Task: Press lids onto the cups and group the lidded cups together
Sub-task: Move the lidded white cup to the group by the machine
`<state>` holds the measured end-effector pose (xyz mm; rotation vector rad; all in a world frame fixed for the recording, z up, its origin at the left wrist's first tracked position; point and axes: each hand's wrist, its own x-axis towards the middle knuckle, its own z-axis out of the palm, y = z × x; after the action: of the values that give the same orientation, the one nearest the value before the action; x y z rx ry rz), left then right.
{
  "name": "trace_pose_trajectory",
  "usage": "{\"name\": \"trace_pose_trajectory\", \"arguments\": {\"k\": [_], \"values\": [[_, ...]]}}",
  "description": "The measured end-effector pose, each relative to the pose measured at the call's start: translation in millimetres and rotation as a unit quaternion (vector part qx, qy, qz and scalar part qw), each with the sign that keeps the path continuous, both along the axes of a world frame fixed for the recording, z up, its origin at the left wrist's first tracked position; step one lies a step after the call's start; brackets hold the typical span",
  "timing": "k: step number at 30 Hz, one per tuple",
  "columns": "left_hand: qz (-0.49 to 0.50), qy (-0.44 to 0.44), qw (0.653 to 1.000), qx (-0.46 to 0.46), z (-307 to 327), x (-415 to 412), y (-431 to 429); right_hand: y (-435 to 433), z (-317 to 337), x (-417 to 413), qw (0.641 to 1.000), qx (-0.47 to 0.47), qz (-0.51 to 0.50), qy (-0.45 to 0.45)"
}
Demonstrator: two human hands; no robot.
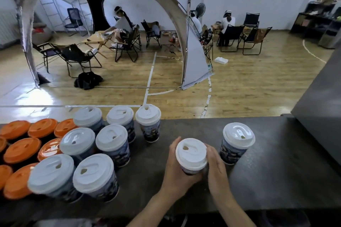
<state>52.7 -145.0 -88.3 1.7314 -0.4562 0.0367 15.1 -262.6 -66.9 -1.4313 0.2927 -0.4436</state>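
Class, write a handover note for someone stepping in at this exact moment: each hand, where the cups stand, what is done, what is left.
Left hand: grips the held cup, which has its lid on.
Right hand: fingers lie against that cup's other side.
Done: seven white-lidded cups stand grouped at the left, beside the orange-lidded cups.
Left: bring the held cup and the lone lidded cup at the right into the group. No unlidded cup is in view.

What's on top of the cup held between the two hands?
A white lid with a small sip hole sits on the held cup. The left hand grips the cup and the right hand lies against its side. The lid covers the mouth, so any contents are hidden.
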Motion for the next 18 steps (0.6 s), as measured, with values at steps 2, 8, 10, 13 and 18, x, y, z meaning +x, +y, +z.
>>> {"name": "trace_pose_trajectory", "arguments": {"k": [2, 8, 10, 13, 18], "values": [[0.019, 0.011, 1.0, -0.008, -17.1, -4.1, -3.4, -0.9, -2.8, 0.4, 1.0, -0.011, -0.008, -0.006], [0.03, 0.0, 1.0, -0.001, -41.3, 4.2, -4.5, -3.3, -10.3, 6.9, 0.999, -0.033, -0.004, -0.028], [0.026, 0.003, 1.0, 0.008, -43.6, 6.7, -5.3, -3.8, -13.5, 6.5, 0.999, -0.033, -0.007, -0.031], [0.015, 0.007, 1.0, 0.021, -47.4, 10.5, -5.1, -5.0, -15.7, 5.3, 0.999, -0.033, -0.014, -0.028], [-0.022, 0.045, 0.999, 0.019, -52.7, 12.2, -3.6, -11.0, -15.8, 2.5, 0.999, -0.035, -0.014, -0.012]]}}
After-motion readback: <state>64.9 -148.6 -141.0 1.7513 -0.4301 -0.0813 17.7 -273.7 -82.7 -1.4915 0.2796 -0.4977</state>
